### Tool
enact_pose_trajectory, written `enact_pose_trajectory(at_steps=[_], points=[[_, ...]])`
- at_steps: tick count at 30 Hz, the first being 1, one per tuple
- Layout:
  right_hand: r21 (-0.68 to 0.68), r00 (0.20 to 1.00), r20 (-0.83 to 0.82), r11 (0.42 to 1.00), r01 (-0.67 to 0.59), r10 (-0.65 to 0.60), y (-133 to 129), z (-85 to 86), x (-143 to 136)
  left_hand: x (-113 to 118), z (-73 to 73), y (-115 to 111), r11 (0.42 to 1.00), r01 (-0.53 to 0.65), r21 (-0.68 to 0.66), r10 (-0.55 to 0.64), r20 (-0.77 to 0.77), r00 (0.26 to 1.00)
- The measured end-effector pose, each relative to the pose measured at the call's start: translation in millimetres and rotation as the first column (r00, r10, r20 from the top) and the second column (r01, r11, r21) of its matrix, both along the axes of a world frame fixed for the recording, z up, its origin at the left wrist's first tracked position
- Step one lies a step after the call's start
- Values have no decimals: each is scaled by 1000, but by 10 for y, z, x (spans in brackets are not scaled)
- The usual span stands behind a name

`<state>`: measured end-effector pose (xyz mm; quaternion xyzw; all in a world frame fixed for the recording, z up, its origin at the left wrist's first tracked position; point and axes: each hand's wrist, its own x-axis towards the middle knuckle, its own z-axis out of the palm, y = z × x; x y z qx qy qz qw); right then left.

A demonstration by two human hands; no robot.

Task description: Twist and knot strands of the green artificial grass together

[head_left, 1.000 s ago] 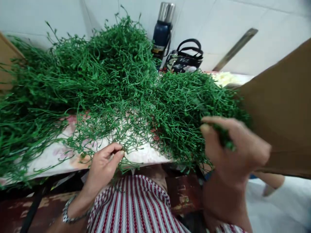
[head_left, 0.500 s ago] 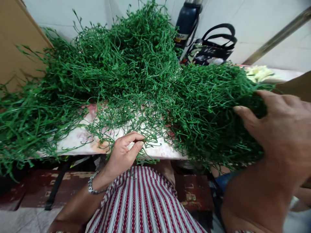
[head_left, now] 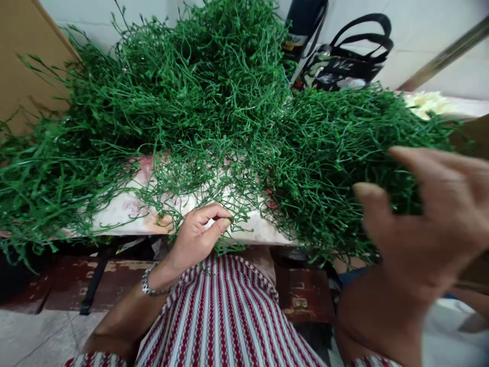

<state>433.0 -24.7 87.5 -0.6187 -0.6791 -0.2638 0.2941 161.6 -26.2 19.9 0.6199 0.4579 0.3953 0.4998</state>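
My left hand is closed in a pinch at the table's near edge, thumb tip against the index finger. A thin green stem shows at its fingertips, and most of what lies inside the pinch is hidden. Loose stems are scattered on the tabletop just beyond it. On the right, my right hand is raised, slightly blurred, with thumb and index finger spread apart and nothing seen between them. It hangs in front of the right-hand pile of green stems, which are thin, curly and bud-tipped.
A tall heap of green stems fills the back, and another pile lies left beside a cardboard panel. Behind stand a dark bottle and a black patterned bag. Pale yellow pieces lie far right on the floral-covered table.
My right hand has moved slightly left and nearer to me, its thumb and index finger farther apart. My left hand keeps its pinch. The view has shifted a little.
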Motion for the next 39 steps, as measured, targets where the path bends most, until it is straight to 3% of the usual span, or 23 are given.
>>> enact_pose_trajectory(at_steps=[1,2,3,5,6,9,12,15,16,18,21,23,26,29,35,37,39], points=[[-24,977,-72,979,-204,201,7,-57,-130,14,15,3,1000,22,-7,-22,0,1000],[-111,899,-153,897,-427,409,20,-121,-261,27,29,5,999,47,-15,-47,0,999],[-232,788,-255,755,-613,561,37,-190,-384,38,40,7,997,74,-24,-74,1,997],[-333,603,-419,502,-798,679,76,-329,-583,50,45,6,991,132,-33,-132,17,991],[-325,534,-476,425,-845,699,96,-392,-651,50,38,4,987,156,-35,-155,34,987],[-219,388,-582,322,-921,714,126,-525,-741,36,-8,-10,979,198,-55,-192,95,977],[-183,388,-596,352,-918,703,99,-569,-749,31,-32,-27,975,204,-85,-194,114,974],[-249,509,-527,449,-858,680,45,-566,-760,42,11,-35,979,194,-69,-193,28,981],[-279,533,-510,457,-845,675,30,-562,-761,47,33,-34,979,197,-58,-199,-28,980],[-322,517,-521,404,-856,679,11,-554,-752,54,63,-31,971,238,-36,-241,-146,960],[-323,427,-599,283,-903,678,2,-558,-714,56,54,-46,947,320,-2,-308,-279,910],[-320,415,-619,269,-908,667,-4,-576,-693,49,21,-74,946,321,49,-284,-357,890],[-313,441,-597,312,-897,670,-19,-616,-685,34,-30,-112,940,304,155,-216,-418,882],[-326,489,-547,365,-872,680,-47,-638,-688,33,-50,-112,919,339,202,-221,-448,866],[-516,695,-407,479,-710,593,-134,-603,-715,73,7,-53,916,395,61,-318,-488,813],[-569,728,-385,475,-671,567,-144,-603,-730,69,29,-39,913,406,41,-338,-482,808],[-584,711,-395,439,-683,582,-136,-616,-744,43,45,-28,908,417,37,-352,-473,808]])
